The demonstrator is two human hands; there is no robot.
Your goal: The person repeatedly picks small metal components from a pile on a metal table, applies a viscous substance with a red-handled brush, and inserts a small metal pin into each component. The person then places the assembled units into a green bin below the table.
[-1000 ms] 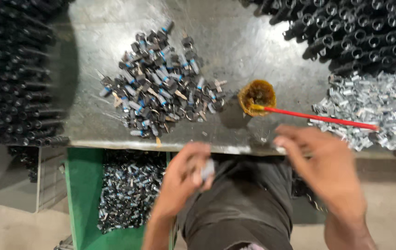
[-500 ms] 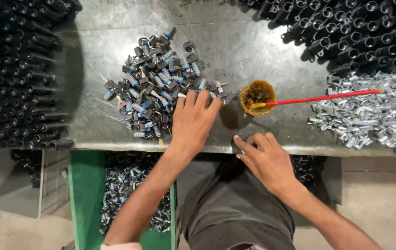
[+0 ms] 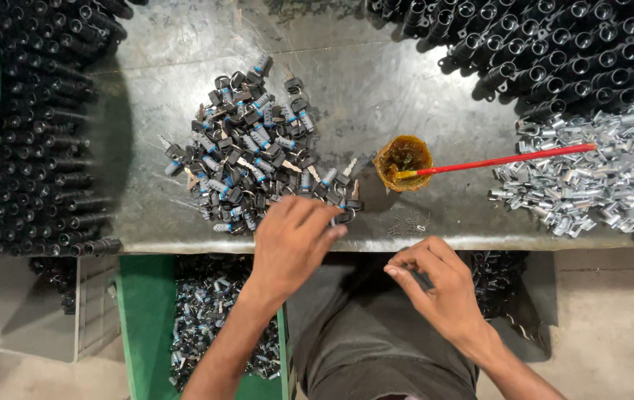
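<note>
Left grip (image 3: 291, 241) curled on near edge of lock pile (image 3: 257, 148), holding unclear. Right grip (image 3: 435, 285) pinched, contents unclear, near surface (image 3: 443, 89) edge.

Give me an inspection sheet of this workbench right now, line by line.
Surface: grey metal table, scuffed.
Job's things: pile of small lock cylinders with keys mid-table; left hand rests on its near edge; right hand pinches something small off the table edge, too small to tell.
Clutter: amber cup with red stick; silver metal parts at right; black tubes at left and top right.
Grips: hands only.
Cables: nothing seen.
Surroundings: green bin of parts below.
</note>
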